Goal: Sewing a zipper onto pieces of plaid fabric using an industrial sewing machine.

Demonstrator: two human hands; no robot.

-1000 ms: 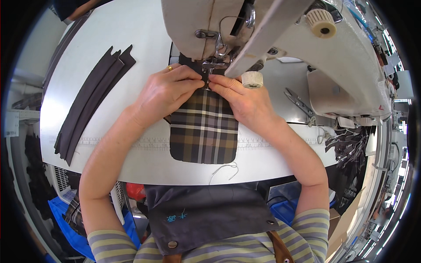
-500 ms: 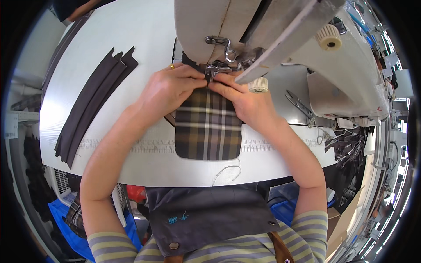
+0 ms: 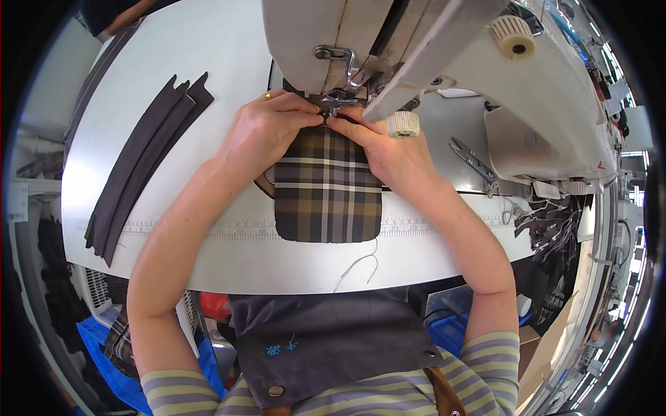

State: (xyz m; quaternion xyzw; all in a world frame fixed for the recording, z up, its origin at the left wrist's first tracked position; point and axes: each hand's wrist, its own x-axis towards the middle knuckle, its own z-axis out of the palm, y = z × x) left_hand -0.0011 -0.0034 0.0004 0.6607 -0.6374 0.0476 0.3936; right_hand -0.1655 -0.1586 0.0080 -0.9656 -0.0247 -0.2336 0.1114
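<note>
Head view shows me both hands gathered at the presser foot of the large cream-white sewing machine (image 3: pixel 416 48), which I take as my landmark. Directly under its needle end lies the brown, grey and cream plaid fabric piece with rounded lower corners (image 3: pixel 327 191), its top edge tucked beneath the foot and the rest trailing toward the body over the white table (image 3: pixel 229 41). I judge it sits there so the seam line feeds straight in.

Left hand (image 3: pixel 267 132), a gold ring on one finger, presses down just left of the foot, fingers together and curled, tips pinching the cloth edge. Right hand (image 3: pixel 388 149) mirrors it just right of the foot, fingertips pressed flat on the same edge, touching the left ones. That grip seems meant to keep the edge folded.

Far left of the machine lie long dark grey fabric strips (image 3: pixel 142 159), fanned. Right of it rest metal snips (image 3: pixel 472 158).
</note>
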